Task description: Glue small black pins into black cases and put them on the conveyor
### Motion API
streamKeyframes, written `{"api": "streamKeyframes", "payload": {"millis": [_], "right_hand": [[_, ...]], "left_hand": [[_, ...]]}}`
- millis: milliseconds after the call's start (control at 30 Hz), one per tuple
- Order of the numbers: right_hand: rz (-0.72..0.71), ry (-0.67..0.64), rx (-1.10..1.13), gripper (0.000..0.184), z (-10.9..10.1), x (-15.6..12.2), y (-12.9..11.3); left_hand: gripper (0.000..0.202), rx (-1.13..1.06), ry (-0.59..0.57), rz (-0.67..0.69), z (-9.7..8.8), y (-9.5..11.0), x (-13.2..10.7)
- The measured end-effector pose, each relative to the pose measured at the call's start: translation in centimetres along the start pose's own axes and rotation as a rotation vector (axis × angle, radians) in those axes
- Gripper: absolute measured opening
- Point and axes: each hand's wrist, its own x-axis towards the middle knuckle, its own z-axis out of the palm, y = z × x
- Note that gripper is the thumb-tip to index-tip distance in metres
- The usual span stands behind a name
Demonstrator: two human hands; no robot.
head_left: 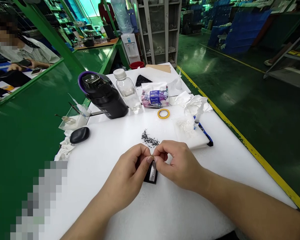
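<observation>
Pinching a tiny part between them, the left hand and right hand meet fingertip to fingertip directly over the small black holder, its long axis running away from the person.

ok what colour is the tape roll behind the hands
Yellow; the tape roll shows best in the head view, lying flat on the white table.

Tiny part pinched between left hand and right hand, too small to identify.

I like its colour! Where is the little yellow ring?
The yellow tape ring lies flat on the white table, just below the tissue pack, beyond both hands.
</observation>
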Motion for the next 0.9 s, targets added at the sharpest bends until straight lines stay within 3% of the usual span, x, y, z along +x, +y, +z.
{"api": "streamKeyframes", "payload": {"millis": [100,267,400,500,600,900], "right_hand": [[0.037,0.016,0.039,0.010,0.1,-0.2,-0.3],[0.317,-0.102,0.260,0.006,-0.2,0.0,-0.2],[0.473,-0.193,0.574,0.010,-0.6,0.6,0.3],[0.556,-0.202,0.754,0.010,-0.6,0.9,0.5],[0.573,-0.216,0.815,0.009,-0.6,0.9,0.5],[0.616,-0.284,0.993,0.007,-0.8,0.9,0.2]], "left_hand": [[0.029,-0.013,-0.006,-0.006,0.2,0.2,-0.2],[0.026,0.011,0.006,0.039,0.3,0.1,-0.2],[0.002,0.168,0.243,0.344,-0.2,-0.4,-0.3],[0.023,0.235,0.407,0.586,-0.4,-0.7,-0.4],[0.030,0.268,0.434,0.717,-0.3,-0.5,-0.4],[0.031,0.319,0.438,0.702,0.1,0.0,-0.4]]}}
